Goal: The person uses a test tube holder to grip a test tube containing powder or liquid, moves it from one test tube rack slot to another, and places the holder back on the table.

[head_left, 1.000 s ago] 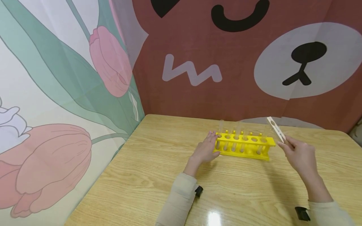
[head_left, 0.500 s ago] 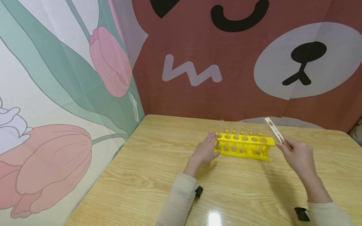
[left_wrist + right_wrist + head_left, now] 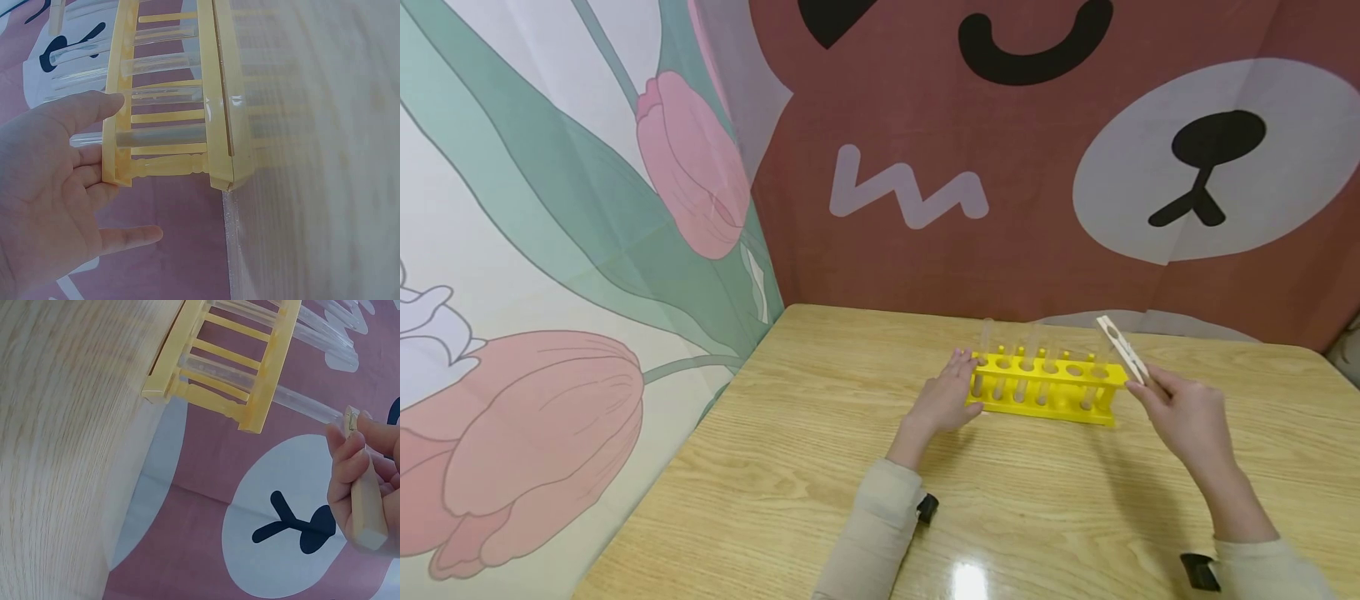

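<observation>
A yellow test tube rack (image 3: 1060, 410) stands on the table with several clear test tubes upright in its holes. My left hand (image 3: 942, 398) grips its left end; in the left wrist view the thumb lies over the upper bar (image 3: 117, 144) and some fingers curl behind it, one finger sticking out. My right hand (image 3: 1193, 415) holds a wooden test tube clamp (image 3: 1123, 350), raised beside the rack's right end and slanting up to the left. The clamp's head overlaps the top of the rightmost test tube (image 3: 306, 404). One hole, just left of that tube, holds no tube.
The wood-grain table (image 3: 820, 500) reaches back to a brown cloth (image 3: 910, 267) printed with a bear's face. A tulip-patterned cloth (image 3: 550, 275) hangs along the left side. Black wrist straps (image 3: 1201, 572) show at the sleeves.
My right hand has shifted slightly left with the test tube clamp, bringing its head to the rightmost tube's top. My left hand and the rack have stayed in place.
</observation>
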A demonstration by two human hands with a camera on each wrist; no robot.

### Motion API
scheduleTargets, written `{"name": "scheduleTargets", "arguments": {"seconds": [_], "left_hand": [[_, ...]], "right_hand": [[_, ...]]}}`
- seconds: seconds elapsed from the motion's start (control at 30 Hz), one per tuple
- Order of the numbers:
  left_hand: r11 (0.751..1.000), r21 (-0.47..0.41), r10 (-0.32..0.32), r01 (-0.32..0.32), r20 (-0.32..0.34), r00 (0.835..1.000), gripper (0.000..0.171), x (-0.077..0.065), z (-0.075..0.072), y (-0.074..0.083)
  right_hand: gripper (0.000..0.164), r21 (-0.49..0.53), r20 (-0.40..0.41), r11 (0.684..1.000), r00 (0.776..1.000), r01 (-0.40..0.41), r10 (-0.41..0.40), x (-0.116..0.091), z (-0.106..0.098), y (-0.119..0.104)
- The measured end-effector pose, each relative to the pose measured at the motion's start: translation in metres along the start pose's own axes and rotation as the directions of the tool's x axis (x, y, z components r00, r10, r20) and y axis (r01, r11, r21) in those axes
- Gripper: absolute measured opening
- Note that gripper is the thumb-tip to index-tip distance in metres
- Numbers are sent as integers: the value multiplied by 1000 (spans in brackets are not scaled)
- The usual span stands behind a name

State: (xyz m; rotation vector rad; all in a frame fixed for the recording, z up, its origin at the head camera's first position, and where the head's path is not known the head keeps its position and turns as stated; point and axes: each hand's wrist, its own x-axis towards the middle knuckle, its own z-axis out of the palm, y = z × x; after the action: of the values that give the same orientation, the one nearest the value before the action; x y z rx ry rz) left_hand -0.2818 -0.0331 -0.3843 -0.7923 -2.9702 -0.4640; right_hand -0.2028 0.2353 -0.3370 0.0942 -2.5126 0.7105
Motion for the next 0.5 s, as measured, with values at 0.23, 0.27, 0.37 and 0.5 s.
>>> {"name": "scheduleTargets", "arguments": {"seconds": [0.23,0.27,0.37,0.5], "left_hand": [[1000,-9,14,-14,-14,1000,67,0,1,0],[1000,-8,16,-16,-17,1000,67,0,1,0],[1000,-5,12,-12,-17,1000,67,0,2,0],[1000,-1,5,-5,-10,1000,67,0,2,-1]], "right_hand": [[42,-4,32,1000,999,-8,8,-2,1,0],[42,-3,33,1000,999,-9,9,-2,1,0],[42,3,30,1000,1000,-8,8,-3,2,-1],[42,18,21,1000,1000,-3,2,-4,2,-1]]}}
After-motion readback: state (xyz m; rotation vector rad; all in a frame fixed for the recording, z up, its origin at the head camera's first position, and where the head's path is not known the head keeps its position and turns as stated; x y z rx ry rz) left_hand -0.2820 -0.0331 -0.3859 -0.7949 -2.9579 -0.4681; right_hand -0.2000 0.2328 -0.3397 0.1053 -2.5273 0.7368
